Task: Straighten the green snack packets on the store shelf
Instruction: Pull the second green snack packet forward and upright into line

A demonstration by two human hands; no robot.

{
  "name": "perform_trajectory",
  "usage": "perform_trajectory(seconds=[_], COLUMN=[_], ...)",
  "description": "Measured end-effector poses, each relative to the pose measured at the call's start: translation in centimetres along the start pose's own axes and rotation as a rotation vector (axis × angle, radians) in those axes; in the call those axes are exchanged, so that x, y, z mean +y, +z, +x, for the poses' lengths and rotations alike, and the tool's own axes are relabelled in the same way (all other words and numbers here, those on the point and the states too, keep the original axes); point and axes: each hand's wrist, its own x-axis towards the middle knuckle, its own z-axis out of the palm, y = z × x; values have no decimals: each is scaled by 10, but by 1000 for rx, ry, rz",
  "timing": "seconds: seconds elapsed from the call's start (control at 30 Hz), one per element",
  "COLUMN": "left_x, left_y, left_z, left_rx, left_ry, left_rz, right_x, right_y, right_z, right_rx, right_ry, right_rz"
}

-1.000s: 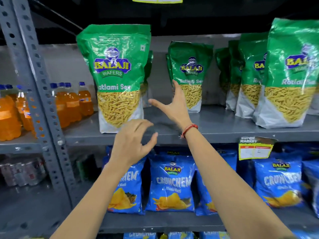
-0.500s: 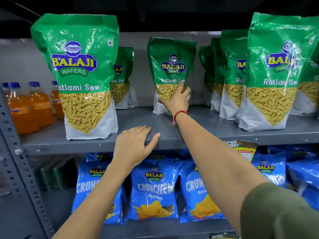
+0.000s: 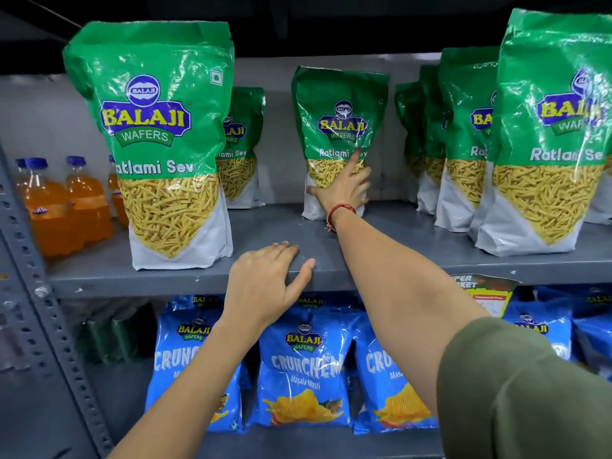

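Note:
Green Balaji Ratlami Sev packets stand on a grey metal shelf (image 3: 397, 250). A big one (image 3: 159, 144) stands at the front left, with a second (image 3: 243, 154) behind it. A lone packet (image 3: 341, 107) stands upright at the middle back. My right hand (image 3: 341, 190) lies on its lower front, thumb to the left, index finger pointing up, the other fingers curled round its right side. My left hand (image 3: 265, 286) rests on the shelf's front edge, fingers apart and holding nothing. Several more green packets (image 3: 546, 144) crowd the right, overlapping each other.
Orange drink bottles (image 3: 66, 213) stand at the shelf's left end behind a perforated steel upright (image 3: 33, 309). Blue Crunchem packets (image 3: 301, 366) fill the shelf below. A price tag (image 3: 483, 289) hangs from the shelf edge at the right.
My right hand has reached deeper and settled on the middle packet's lower front. My left hand has come down onto the shelf edge. The view has moved closer and to the right.

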Motion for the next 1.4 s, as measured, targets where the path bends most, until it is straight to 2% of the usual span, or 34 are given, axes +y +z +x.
perform_trajectory(seconds=[0.47, 0.93, 1.4], left_x=[2, 4, 0], left_y=[-4, -13, -11], left_z=[-2, -5, -3], left_rx=[-37, -97, -70], left_ry=[-21, 4, 11], left_rz=[7, 34, 28], right_x=[-1, 0, 2], right_y=[-33, -81, -113], right_z=[-37, -99, -135], right_rx=[70, 120, 160], right_ry=[-16, -84, -125], right_rz=[-77, -47, -111])
